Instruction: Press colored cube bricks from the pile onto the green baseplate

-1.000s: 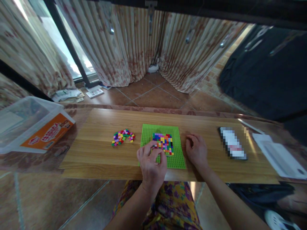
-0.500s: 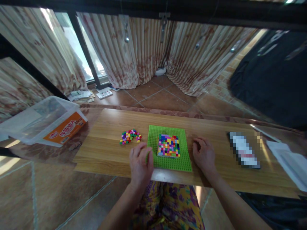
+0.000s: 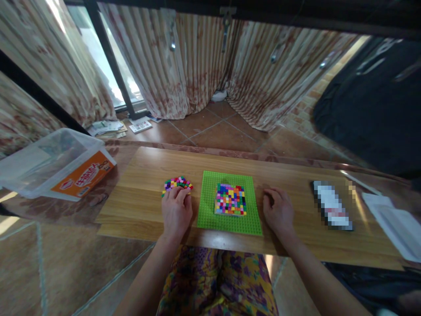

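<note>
— Where is the left hand (image 3: pixel 176 210) from your feed?

— I see it lying palm down on the wooden table (image 3: pixel 138 193), fingertips on the near edge of the pile of loose coloured bricks (image 3: pixel 177 182), just left of the green baseplate (image 3: pixel 230 202). Its fingers are close together and slightly bent; whether they pinch a brick, I cannot tell.

— Which way does the pile run?

— Its long axis goes left to right, a shallow arc.

— And half a second ago?

— That hand was nearer me, by the baseplate's left edge; now it has gone forward and left onto the pile. The right hand (image 3: pixel 279 211) has stayed loosely curled, empty, just right of the baseplate. The block of stacked bricks (image 3: pixel 230 199) sits unmoved.
</note>
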Demonstrator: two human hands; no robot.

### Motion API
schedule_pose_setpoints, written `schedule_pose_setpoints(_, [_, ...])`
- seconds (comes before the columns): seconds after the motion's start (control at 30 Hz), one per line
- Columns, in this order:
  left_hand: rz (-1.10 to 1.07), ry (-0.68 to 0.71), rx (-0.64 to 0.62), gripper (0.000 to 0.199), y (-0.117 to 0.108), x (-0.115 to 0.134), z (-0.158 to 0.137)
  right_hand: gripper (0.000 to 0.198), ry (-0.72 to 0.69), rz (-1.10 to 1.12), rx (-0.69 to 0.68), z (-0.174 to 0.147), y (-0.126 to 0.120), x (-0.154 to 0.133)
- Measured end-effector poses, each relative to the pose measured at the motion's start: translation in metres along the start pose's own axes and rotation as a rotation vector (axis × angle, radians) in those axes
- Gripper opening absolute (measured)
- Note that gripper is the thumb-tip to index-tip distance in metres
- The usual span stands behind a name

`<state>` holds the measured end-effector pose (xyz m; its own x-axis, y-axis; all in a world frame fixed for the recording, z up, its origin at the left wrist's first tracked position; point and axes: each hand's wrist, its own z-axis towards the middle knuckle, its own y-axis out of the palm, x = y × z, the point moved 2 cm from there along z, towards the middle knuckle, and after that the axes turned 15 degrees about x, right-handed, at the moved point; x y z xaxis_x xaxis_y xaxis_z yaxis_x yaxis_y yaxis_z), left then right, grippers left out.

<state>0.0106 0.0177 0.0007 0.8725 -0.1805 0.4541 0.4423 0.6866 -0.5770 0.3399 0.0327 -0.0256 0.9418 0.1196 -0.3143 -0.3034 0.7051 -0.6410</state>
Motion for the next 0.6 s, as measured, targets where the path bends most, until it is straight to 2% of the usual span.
schedule_pose_setpoints(0.2, [0.028, 0.011, -0.034, 0.013, 0.0, -0.003, -0.001, 0.022, 0.015, 0.008, 0.004, 0.0, 0.001, -0.001])
schedule_pose_setpoints(0.3, [-0.028, -0.017, -0.032, 0.013, -0.003, 0.002, -0.002, 0.023, 0.024, -0.007, -0.005, 0.0, 0.001, -0.001])
schedule_pose_setpoints(0.43, [-0.194, -0.069, -0.085, 0.012, -0.01, 0.02, -0.007, 0.023, 0.023, -0.003, -0.005, -0.001, 0.001, 0.0])
schedule_pose_setpoints(0.6, [-0.362, -0.043, -0.206, 0.013, -0.021, 0.054, -0.012, 0.023, 0.021, -0.001, -0.007, -0.001, 0.001, 0.001])
